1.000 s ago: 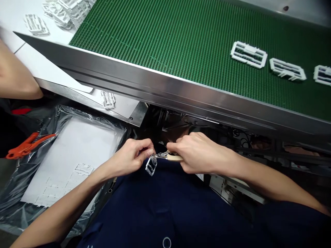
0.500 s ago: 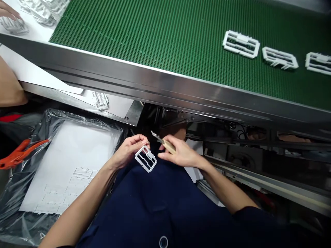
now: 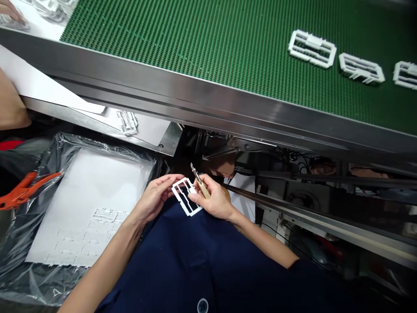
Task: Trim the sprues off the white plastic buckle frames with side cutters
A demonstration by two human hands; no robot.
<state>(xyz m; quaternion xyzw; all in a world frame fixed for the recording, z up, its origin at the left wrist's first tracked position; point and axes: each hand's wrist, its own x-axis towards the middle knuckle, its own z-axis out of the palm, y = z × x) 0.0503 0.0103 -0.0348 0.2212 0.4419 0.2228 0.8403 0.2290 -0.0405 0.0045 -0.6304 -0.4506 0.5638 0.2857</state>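
My left hand (image 3: pixel 154 195) pinches a white plastic frame (image 3: pixel 180 201) by its upper left corner, in front of my dark blue clothing. The frame is rectangular, with thin bars across its opening, and it is tilted. In my right hand (image 3: pixel 217 201) is a craft knife with a beige handle (image 3: pixel 204 190), its narrow metal tip pointing up and away from me. The thumb of that hand lies against the right side of the frame, covering part of it. The knife tip sticks up past the frame and appears apart from it.
Above runs a green conveyor belt (image 3: pixel 182 48) with a metal side rail (image 3: pixel 195 89); several white frames (image 3: pixel 312 48) lie on its right. At left, a plastic-lined box holds a white sheet (image 3: pixel 94 178) and more frames. An orange clamp (image 3: pixel 24 191) grips its edge. Another person's hand (image 3: pixel 9 11) is top left.
My right hand has moved left to the frame, its thumb now on the frame's right side, and the knife has turned more upright. The frame has turned and come up slightly.
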